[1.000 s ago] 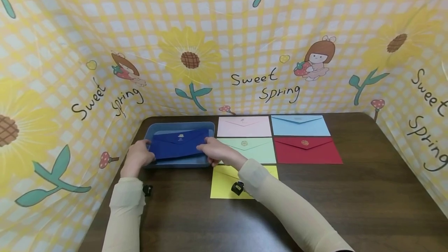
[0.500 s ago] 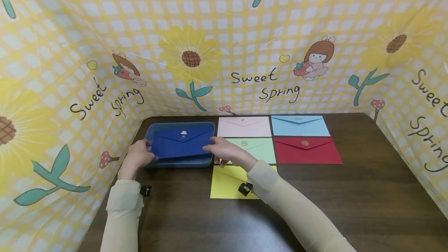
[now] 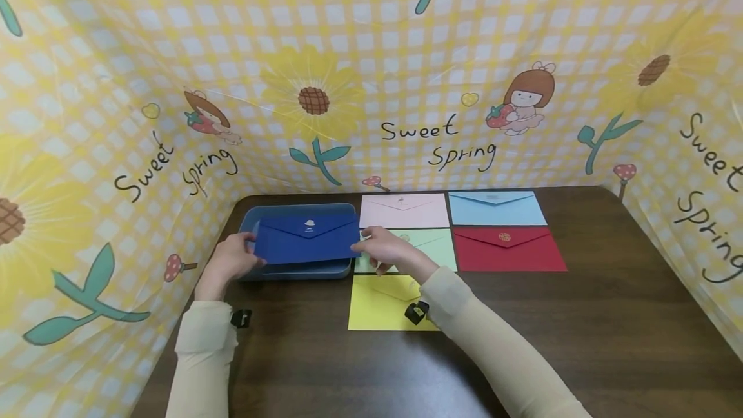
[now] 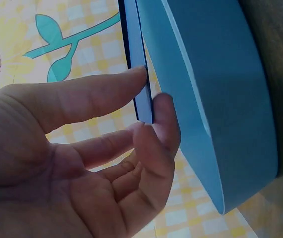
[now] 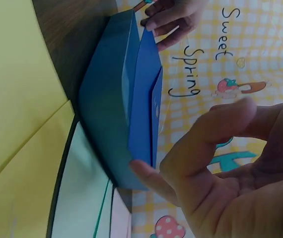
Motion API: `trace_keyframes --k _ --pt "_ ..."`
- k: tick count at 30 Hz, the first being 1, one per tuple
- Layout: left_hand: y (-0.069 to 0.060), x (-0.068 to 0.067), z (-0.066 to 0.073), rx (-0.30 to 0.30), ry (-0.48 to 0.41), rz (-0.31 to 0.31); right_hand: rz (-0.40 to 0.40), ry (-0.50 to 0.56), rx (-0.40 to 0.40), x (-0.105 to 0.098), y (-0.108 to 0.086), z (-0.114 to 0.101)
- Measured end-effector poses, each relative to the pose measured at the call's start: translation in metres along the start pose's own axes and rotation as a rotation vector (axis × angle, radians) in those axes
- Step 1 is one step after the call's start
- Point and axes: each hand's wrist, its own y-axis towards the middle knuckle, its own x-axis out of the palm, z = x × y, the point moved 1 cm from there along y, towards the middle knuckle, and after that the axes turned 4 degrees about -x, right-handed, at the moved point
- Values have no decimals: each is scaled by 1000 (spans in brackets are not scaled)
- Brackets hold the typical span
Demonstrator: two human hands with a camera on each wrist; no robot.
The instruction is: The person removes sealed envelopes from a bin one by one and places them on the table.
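A dark blue envelope, flap upward with a small pale hat emblem, is held slightly tilted over a blue tray at the back left. My left hand pinches its left edge; in the left wrist view the thumb lies on one face and fingers on the other, beside the tray's wall. At the right edge, my right hand holds the envelope near its corner. The right wrist view shows one fingertip against the envelope, but curled fingers partly hide the contact. Whatever lies in the tray is mostly covered.
Right of the tray lie a pink envelope, a light blue one, a mint green one and a red one. A yellow envelope lies nearer, partly beneath the right forearm. A yellow checked cloth surrounds the table's back and sides.
The dark blue envelope has shifted to the right and levelled slightly. My right hand has moved right with it; the left hand has followed only a little.
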Motion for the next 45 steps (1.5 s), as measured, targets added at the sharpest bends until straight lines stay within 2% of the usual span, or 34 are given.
trace_keyframes --k 4,12,19,27,39,45 --pt "3 -1 -1 1 -3 -12 37 0 14 -5 7 6" --pt "11 -2 2 5 14 -23 63 -38 -21 -10 25 18" --pt "14 -2 3 -27 36 -38 89 -70 -23 -13 38 21" --pt "17 1 5 -28 54 -44 127 -58 -12 -13 45 23" --pt "20 6 3 12 61 -41 175 -7 -21 -16 45 27" --pt "21 7 3 78 73 -23 180 -1 -22 -19 41 27"
